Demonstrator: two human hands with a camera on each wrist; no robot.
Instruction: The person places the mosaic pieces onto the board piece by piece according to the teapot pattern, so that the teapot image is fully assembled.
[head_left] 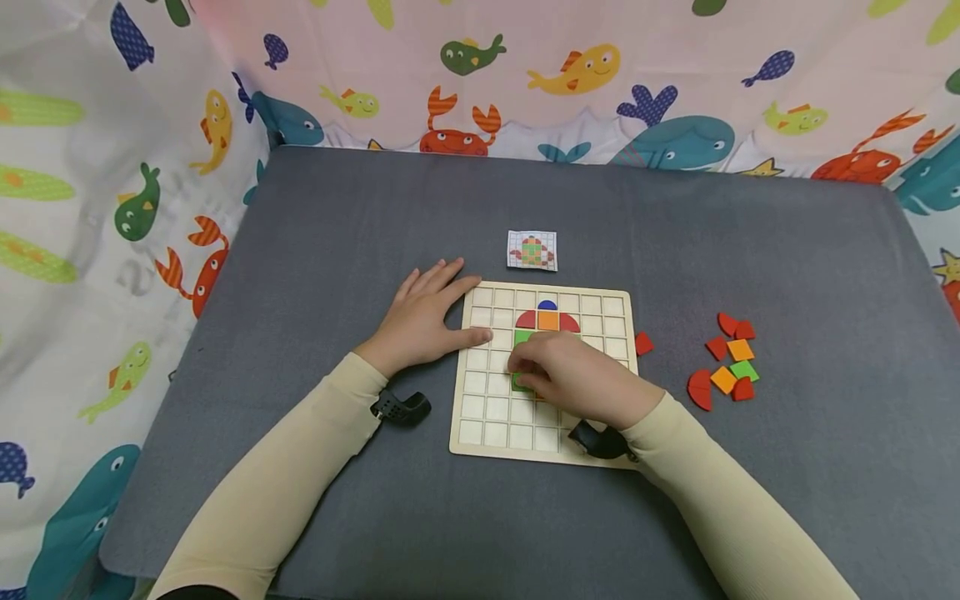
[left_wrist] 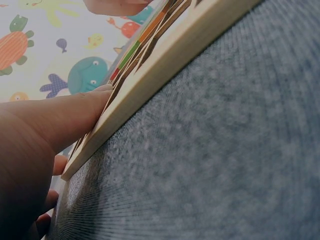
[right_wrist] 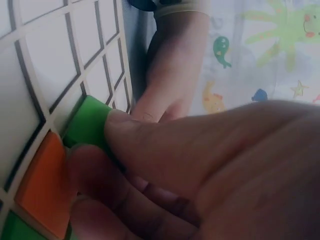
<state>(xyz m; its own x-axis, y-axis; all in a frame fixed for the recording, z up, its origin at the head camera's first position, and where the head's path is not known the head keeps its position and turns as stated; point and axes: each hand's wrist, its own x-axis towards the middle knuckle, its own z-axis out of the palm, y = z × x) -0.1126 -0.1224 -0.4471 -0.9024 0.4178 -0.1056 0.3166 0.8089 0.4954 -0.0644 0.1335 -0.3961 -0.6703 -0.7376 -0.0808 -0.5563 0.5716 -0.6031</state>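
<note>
The right hand [head_left: 570, 371] pinched a green square [right_wrist: 87, 122], plainest from the right wrist; the spread left hand [head_left: 420, 321] touched the gridded board [head_left: 497, 408] between the side edges of the worktop [head_left: 360, 217]. Only the head view showed a card [head_left: 532, 251] toward the far edge.

Left hand [left_wrist: 30, 142] I watch remotely, near left, thumb [left_wrist: 75, 109] touching a pale wooden board [left_wrist: 131, 104], red, green and orange pieces [left_wrist: 130, 54] farther along, grey cloth [left_wrist: 215, 145] at right, sea-creature curtain [left_wrist: 87, 75] far behind
</note>
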